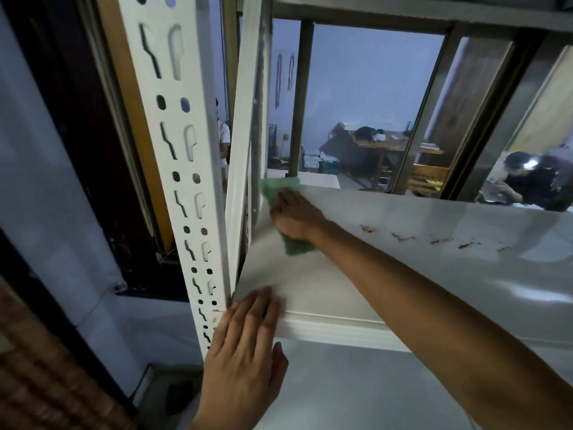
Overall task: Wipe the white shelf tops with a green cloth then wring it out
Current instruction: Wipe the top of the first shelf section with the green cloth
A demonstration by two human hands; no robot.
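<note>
A white shelf top (403, 268) runs from the left upright to the right edge of view. My right hand (294, 217) reaches across it to the far left corner and presses a green cloth (279, 187) flat on the surface; cloth shows beyond my fingers and under my wrist. My left hand (245, 342) rests with straight fingers on the shelf's near left front edge, thumb below the lip. Brown specks of dirt (403, 236) lie in a row further right on the shelf.
A white perforated upright (176, 169) stands at the shelf's near left corner, a second post (245, 119) behind it. A lower white shelf (356, 386) lies below. Behind is a window frame (418, 119), with a person (527, 181) in the room beyond.
</note>
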